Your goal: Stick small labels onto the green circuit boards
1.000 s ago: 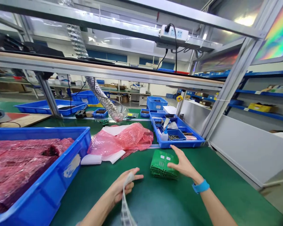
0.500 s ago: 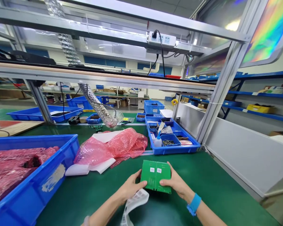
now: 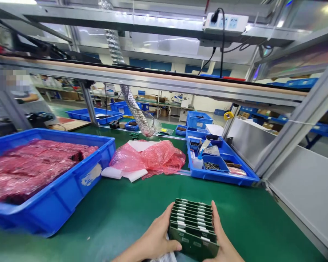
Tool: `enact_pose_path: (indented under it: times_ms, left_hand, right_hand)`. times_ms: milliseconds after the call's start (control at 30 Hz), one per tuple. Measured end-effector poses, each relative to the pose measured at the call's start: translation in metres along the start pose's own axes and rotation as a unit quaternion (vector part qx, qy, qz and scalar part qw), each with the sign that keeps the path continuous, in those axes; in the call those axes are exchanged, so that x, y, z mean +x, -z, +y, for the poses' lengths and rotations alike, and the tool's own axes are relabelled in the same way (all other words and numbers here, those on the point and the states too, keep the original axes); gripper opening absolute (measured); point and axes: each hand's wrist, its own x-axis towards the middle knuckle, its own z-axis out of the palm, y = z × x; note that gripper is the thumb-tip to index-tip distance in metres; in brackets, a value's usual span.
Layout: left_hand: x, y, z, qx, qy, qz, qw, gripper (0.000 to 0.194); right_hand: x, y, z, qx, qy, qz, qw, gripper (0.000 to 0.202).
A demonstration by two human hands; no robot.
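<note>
A stack of green circuit boards (image 3: 193,227) stands on edge at the bottom centre of the frame, low over the table (image 3: 120,214), squeezed between the two hands: the left hand (image 3: 155,242) presses its near left side, the right hand (image 3: 221,243) its right side, both closed on the stack. The boards are thin, stiff, rectangular sheets, glossy green with small white labels along their top edges, and they sit loosely against one another.

Held only by side pressure, the boards could fan out or slide if the grip eases, and one slipping free would probably hit the table on a corner. Rubbing faces may also scuff labels or parts.

A strip of white labels (image 3: 166,257) peeks out under the left hand and could get creased or dragged.

Toward the middle of the frame lies crumpled pink bubble wrap (image 3: 150,158), soft and shiny, over flat white foam sheets (image 3: 123,174). At left a large blue plastic bin (image 3: 62,193) holds more pink-wrapped packs. At right a shallow blue tray (image 3: 224,176) with compartments carries a small squeeze bottle (image 3: 199,162) and screws. A ribbed silvery hose (image 3: 138,114) hangs behind.
</note>
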Motion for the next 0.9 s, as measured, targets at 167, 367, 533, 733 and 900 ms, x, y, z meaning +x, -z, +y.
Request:
enact_pose_path:
  times_ms: [167,367,533,733,900]
  left_hand:
    - [0.001,-0.007,0.002,0.039,0.015,-0.011,0.999,0.113]
    - [-0.003,-0.016,-0.006,0.062,0.038,0.003,0.997,0.118]
    - [-0.003,-0.015,0.002,0.063,0.071,0.021,0.995,0.110]
    - [-0.005,-0.019,0.005,0.037,0.072,0.036,0.996,0.108]
    - [-0.006,-0.021,0.001,0.049,0.079,0.045,0.995,0.111]
  right_hand:
    - [0.005,0.004,0.001,0.007,-0.031,-0.020,0.999,0.132]
    - [0.004,-0.004,0.020,-0.024,-0.045,0.054,0.997,0.128]
    - [0.018,0.029,0.011,-0.102,-0.057,0.023,0.993,0.111]
    - [0.060,0.043,-0.012,-0.257,0.099,-0.088,0.957,0.111]
    - [0.068,0.043,0.011,-0.320,0.132,-0.120,0.931,0.074]
